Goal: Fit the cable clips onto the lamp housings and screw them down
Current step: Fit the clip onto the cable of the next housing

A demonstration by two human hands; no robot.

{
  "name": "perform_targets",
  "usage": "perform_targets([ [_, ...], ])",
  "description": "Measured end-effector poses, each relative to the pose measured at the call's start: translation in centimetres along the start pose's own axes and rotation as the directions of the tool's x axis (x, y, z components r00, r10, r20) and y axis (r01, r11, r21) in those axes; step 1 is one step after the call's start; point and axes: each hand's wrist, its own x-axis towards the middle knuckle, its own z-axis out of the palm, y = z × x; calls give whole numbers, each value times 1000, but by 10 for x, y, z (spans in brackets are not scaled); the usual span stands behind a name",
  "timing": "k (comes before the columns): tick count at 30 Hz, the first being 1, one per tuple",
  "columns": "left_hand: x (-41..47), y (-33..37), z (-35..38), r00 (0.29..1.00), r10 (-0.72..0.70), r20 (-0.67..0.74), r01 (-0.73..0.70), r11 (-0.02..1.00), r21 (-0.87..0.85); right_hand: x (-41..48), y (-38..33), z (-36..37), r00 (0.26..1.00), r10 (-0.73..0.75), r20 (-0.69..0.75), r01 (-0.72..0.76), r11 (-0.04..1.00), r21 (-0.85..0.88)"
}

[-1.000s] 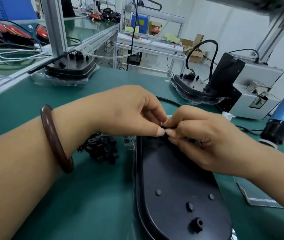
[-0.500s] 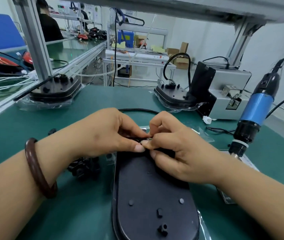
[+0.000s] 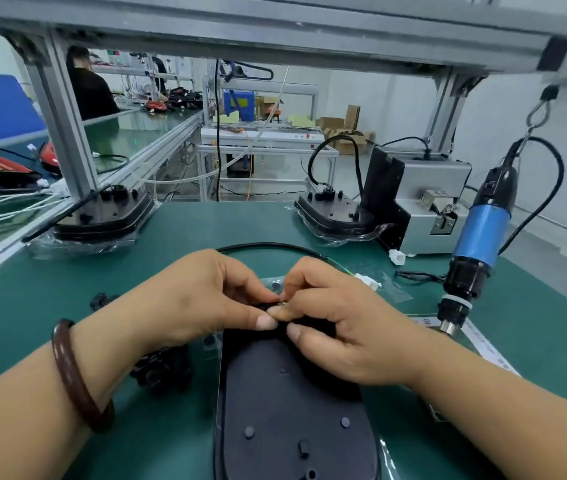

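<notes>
A black lamp housing (image 3: 296,410) lies lengthwise on the green bench in front of me. My left hand (image 3: 202,299) and my right hand (image 3: 337,323) meet at its far end, fingertips pinched together on a small black cable clip (image 3: 271,308) that is mostly hidden. A black cable (image 3: 268,245) curves away behind the hands to a white connector (image 3: 368,280). A pile of loose black clips (image 3: 161,368) sits under my left wrist. A blue electric screwdriver (image 3: 479,237) hangs at the right.
Two more housings in plastic wrap stand at the back left (image 3: 102,220) and back centre (image 3: 334,216). A grey screw feeder (image 3: 427,206) sits at the back right. An aluminium frame post (image 3: 64,133) rises at the left. A person stands far off (image 3: 88,88).
My head has tilted up and back, so more of the bench and the hanging screwdriver show. Both hands stay pinched at the housing's far end, little changed.
</notes>
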Motion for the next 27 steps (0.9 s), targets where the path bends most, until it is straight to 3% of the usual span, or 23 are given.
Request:
perform_targets([
  [9, 1, -5, -1, 999, -31, -8, 31, 1000, -2, 0, 2, -5, 976, 81, -201, -56, 990, 129],
  [16, -3, 4, 0, 999, -35, -21, 37, 997, 63, -3, 5, -5, 972, 110, -208, -108, 994, 22],
  [20, -4, 6, 2, 999, -32, -33, 34, 997, 72, -2, 9, -31, 924, 184, -336, -220, 973, -72],
  [22, -4, 6, 1, 999, -34, -33, 36, 997, 70, -8, 17, -56, 802, 243, -545, -361, 925, -118],
  [23, -3, 5, 1, 999, -32, -34, 35, 997, 69, -13, 21, -68, 678, 274, -682, -450, 888, -90],
  [25, -2, 4, 0, 999, -28, -33, 30, 996, 79, -27, 35, -87, 302, 373, -877, -619, 776, 117],
  [26, -2, 4, 0, 999, -26, -30, 29, 996, 87, -34, 41, -94, 116, 477, -871, -667, 687, 287],
  [27, -1, 3, 0, 999, -24, -27, 27, 995, 93, -39, 48, -98, -24, 625, -781, -670, 569, 476],
])
